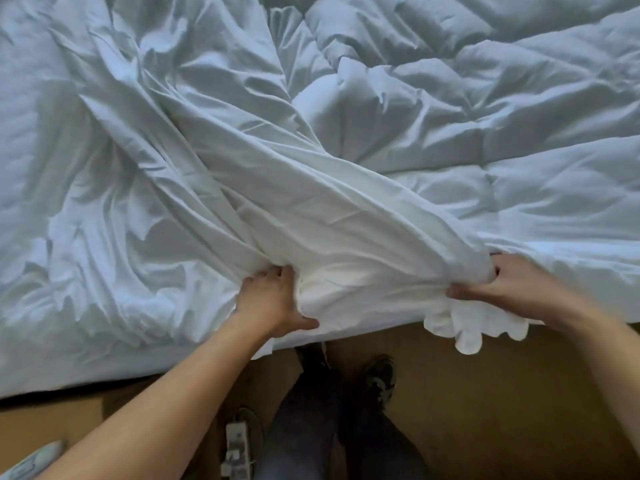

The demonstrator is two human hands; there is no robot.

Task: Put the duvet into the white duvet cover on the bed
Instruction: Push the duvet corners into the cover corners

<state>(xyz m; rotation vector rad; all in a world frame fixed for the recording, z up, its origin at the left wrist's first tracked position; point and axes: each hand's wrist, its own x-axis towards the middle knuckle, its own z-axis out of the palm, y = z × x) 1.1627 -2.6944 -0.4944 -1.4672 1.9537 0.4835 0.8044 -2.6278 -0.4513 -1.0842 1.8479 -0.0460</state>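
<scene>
Noted 1 power strip (pixel 237 452) on floor (pixel 485 375), bottom centre-left. Clenched left hand (pixel 273 299) into white duvet cover (pixel 329 230), bunched across centre; grasped its edge with right hand (pixel 502 282), lower right. Left quilted duvet (pixel 502 98) uncovered, upper right.

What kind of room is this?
Probably a bedroom: a bed with a quilted duvet and a white cover on it, standing on a brown floor.

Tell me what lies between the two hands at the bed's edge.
Only a bunched stretch of the white duvet cover, gripped by the left hand and the right hand; the head view shows it.
</scene>
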